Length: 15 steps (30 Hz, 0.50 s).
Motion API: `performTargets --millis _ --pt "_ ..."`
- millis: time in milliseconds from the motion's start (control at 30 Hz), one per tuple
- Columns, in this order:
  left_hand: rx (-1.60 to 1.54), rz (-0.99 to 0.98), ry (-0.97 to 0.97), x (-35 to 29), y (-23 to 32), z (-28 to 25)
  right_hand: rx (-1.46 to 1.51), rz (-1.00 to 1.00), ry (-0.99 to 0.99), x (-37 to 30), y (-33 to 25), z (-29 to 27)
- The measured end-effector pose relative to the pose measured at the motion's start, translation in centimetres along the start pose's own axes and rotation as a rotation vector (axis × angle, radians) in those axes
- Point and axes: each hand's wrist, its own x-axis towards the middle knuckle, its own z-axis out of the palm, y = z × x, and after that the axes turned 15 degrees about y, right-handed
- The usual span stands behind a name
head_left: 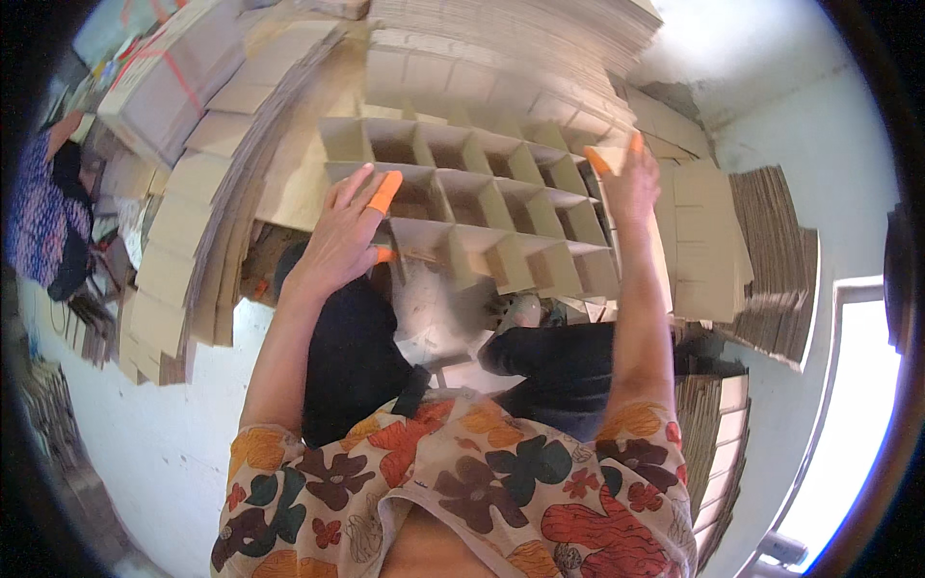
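A brown cardboard divider grid (473,211), made of interlocked strips with several open cells, spreads out in front of me above my knees. My left hand (339,234) is at its near left corner. Orange covers sit on its index finger and thumb, which lie on either side of a panel edge. My right hand (631,188) is by the far right corner, its orange-covered thumb and index finger spread apart. A pale bit of cardboard shows between those two fingertips; whether they touch it I cannot tell.
Tall stacks of flat cardboard strips (462,72) rise behind the grid. More stacked cardboard stands at the left (183,250) and right (708,236). A large carton (169,82) sits at the far left, near another person (48,207). A bright opening (858,385) is at the right.
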Motion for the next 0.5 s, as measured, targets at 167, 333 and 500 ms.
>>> performTargets --millis 167,333,500 --pt "0.006 0.021 -0.13 4.5 -0.7 2.4 0.138 0.334 -0.616 -0.6 12.6 -0.3" --pt "-0.012 0.036 -0.235 10.6 -3.2 5.6 0.71 0.638 -0.752 -2.5 14.2 -1.9" --pt "-0.015 0.102 -0.279 14.7 -4.8 9.0 0.714 0.961 -0.684 -0.9 15.1 -3.7"
